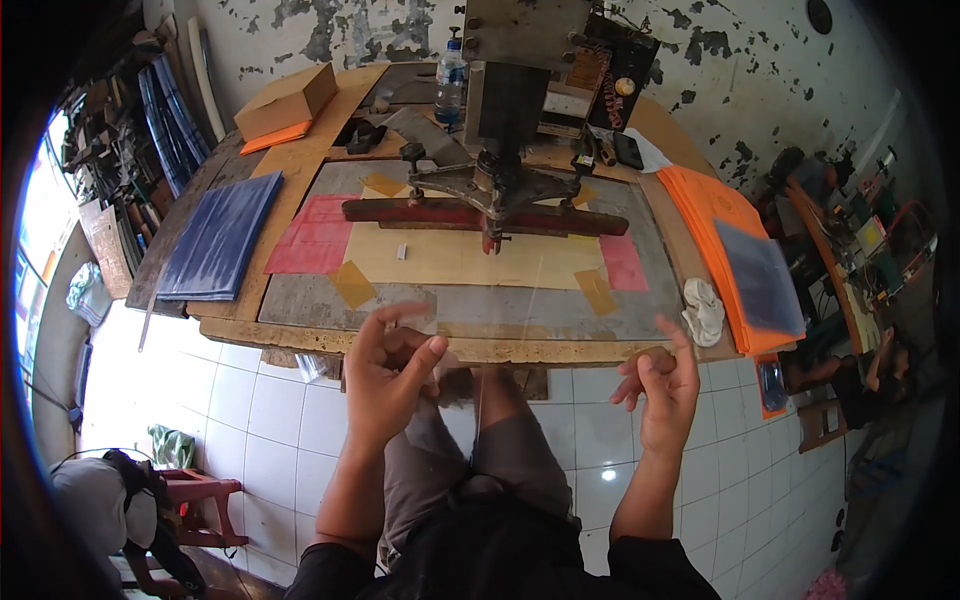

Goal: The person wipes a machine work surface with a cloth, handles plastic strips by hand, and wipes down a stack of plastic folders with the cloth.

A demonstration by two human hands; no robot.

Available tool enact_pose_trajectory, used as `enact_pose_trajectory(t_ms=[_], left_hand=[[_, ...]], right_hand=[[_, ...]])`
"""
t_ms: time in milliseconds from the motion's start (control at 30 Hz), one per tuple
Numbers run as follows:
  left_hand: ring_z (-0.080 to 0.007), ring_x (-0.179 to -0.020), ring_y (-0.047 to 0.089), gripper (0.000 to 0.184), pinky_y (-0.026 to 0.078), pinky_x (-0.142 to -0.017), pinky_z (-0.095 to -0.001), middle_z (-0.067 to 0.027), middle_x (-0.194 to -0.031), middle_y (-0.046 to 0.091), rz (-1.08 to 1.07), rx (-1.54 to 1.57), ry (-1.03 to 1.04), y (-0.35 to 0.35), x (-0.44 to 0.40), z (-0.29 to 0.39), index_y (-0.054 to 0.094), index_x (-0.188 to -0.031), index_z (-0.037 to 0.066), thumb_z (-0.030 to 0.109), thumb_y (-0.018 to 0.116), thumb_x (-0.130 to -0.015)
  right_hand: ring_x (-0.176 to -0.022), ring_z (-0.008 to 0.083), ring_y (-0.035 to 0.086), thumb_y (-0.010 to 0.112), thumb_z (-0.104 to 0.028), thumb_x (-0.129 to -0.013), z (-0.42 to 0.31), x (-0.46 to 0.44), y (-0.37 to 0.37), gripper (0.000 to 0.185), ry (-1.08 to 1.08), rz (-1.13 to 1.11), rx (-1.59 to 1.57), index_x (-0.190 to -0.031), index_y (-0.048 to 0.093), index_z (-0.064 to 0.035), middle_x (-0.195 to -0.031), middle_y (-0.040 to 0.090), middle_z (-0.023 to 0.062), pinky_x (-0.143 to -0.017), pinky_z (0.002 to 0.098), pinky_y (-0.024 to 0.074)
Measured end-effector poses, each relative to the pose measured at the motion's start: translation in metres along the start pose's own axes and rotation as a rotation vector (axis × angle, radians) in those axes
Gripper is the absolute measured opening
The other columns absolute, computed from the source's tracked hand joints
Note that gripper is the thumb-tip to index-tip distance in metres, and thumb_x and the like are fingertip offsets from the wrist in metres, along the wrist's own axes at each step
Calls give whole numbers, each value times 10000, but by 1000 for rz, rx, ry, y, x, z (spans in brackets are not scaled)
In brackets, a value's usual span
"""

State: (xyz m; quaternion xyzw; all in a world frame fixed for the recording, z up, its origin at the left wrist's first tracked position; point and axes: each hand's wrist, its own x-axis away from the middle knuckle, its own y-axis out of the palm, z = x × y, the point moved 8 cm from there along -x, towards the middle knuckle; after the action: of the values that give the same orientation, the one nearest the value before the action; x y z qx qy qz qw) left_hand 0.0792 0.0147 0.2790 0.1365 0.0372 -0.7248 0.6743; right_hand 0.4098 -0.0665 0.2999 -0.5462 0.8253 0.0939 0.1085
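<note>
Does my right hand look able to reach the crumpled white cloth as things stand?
Probably yes: your right hand is near the crumpled white cloth, with nothing visible blocking the way, though whether it holds something transparent is hard to tell.

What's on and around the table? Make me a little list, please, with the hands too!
Left hand: raised near the table's front edge, fingers bent
Right hand: raised too; can't tell if either holds something see-through
Middle: machine above yellow sheet
Left side: blue sheets
Right side: orange pile, white cloth
Back: bottle, box
</note>
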Motion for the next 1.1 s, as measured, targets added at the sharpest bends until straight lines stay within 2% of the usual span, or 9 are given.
enact_pose_trajectory(t_ms=[100,267,400,567,700,833,933,1033,1100], left_hand=[[-125,-685,717,632,545,-611,-245,-129,-953,820,-86,-85,-45,-3,-4,-8,388,-1622,24,93,702,-1078],[-187,-805,782,698,575,-694,-275,-161,-984,816,-410,-19,-254,-5,23,-27,222,-1753,102,113,561,-1143],[-295,-1044,792,507,608,-859,-351,-241,-1112,804,-570,95,-258,-15,49,-49,425,-1637,-26,141,468,-1160],[-433,-1241,730,555,581,-1049,-494,-314,-1267,760,-464,512,27,-42,57,-57,597,-1444,-155,270,374,-1166],[-425,-1290,714,355,574,-1091,-506,-317,-1283,754,-308,259,23,-36,61,-26,682,-1362,-74,104,671,-1055],[-288,-1060,747,222,589,-876,-391,-176,-1060,775,-129,57,143,-34,59,13,811,-1122,9,44,823,-903],[-184,-804,586,146,455,-698,-325,-16,-816,571,153,-396,412,-35,60,57,859,-936,80,156,892,-815],[-206,-820,591,159,479,-719,-333,-1,-826,540,283,-471,709,-27,62,101,860,-911,87,219,889,-826],[-234,-841,655,232,513,-768,-351,-71,-868,658,239,-498,692,-24,58,107,799,-914,51,277,849,-893]], right_hand=[[-561,131,678,669,-133,-1077,10,-8,-7,501,-23,32,11,-1525,469,-31,-976,758,125,-461,235,468],[-642,140,712,640,-131,-1088,79,-18,-35,410,103,128,-162,-1475,541,-43,-1080,752,116,-455,255,475],[-797,172,749,638,-89,-1060,95,-14,-35,336,282,-20,-213,-1392,649,-37,-1125,761,127,-596,290,555],[-981,212,739,681,-13,-988,68,1,-32,375,42,-357,100,-1363,705,-26,-1194,748,126,-851,342,579],[-981,214,715,737,-35,-985,43,16,-26,330,-246,-255,479,-1315,743,-38,-1167,717,106,-859,350,568],[-884,214,701,738,-308,-1048,-9,29,-4,313,-599,-106,815,-1091,794,-3,-1099,695,134,-801,349,573],[-772,230,704,694,-402,-1078,21,33,-8,469,-241,-268,173,-944,778,40,-1015,695,165,-725,356,578],[-693,229,700,687,-333,-1091,30,39,-2,462,92,-496,-129,-855,733,62,-906,689,159,-661,357,572],[-729,213,705,669,-254,-1093,43,38,-2,400,231,-649,-216,-837,728,48,-869,687,139,-676,343,563]])
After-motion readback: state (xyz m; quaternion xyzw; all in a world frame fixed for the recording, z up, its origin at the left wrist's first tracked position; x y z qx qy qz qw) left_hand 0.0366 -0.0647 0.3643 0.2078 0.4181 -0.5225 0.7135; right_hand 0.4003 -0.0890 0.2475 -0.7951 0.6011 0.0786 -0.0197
